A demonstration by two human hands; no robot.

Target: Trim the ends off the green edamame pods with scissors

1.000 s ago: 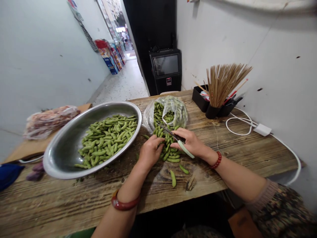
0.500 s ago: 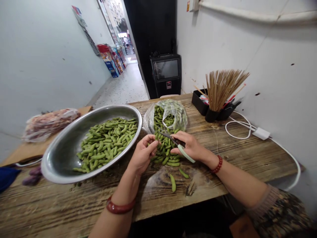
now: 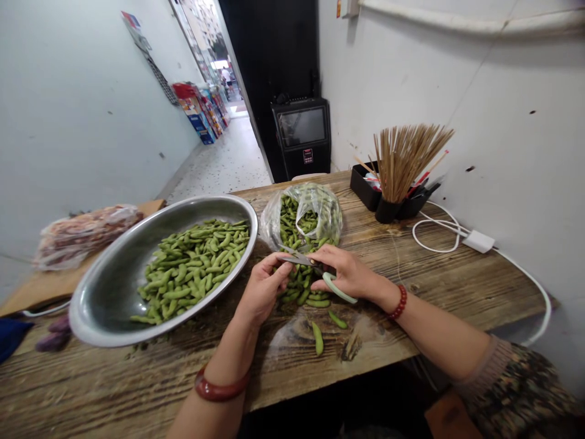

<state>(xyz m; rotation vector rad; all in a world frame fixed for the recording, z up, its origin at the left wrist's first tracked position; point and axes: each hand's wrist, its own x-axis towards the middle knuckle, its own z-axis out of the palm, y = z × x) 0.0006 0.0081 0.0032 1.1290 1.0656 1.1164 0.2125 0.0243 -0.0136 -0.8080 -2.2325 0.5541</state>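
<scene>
My right hand (image 3: pixel 345 271) grips scissors (image 3: pixel 299 259) with pale green handles. Their blades are parted and reach to the fingertips of my left hand (image 3: pixel 262 286). Thumb and fingers of that left hand are pinched together on what seems to be an edamame pod, almost wholly hidden. Beneath and behind both hands lies a heap of green edamame pods (image 3: pixel 299 286), spilling from a clear plastic bag (image 3: pixel 329 213). Two loose pods lie nearer me, one of them a plump pod (image 3: pixel 318 339). On the left, a large metal basin (image 3: pixel 109 286) holds many pods (image 3: pixel 196 262).
A bagged lump of meat (image 3: pixel 86 235) rests on a wooden board (image 3: pixel 27 286) at far left. Purple objects (image 3: pixel 53 334) lie beside the basin. Wooden skewers (image 3: pixel 406 164) stand in a black holder (image 3: pixel 388 210) at back right, near a white cable and adapter (image 3: pixel 478 241).
The scissors' blades have opened and swung to the left hand's fingertips. Both hands stay nearly in place, and the whole view has shifted slightly.
</scene>
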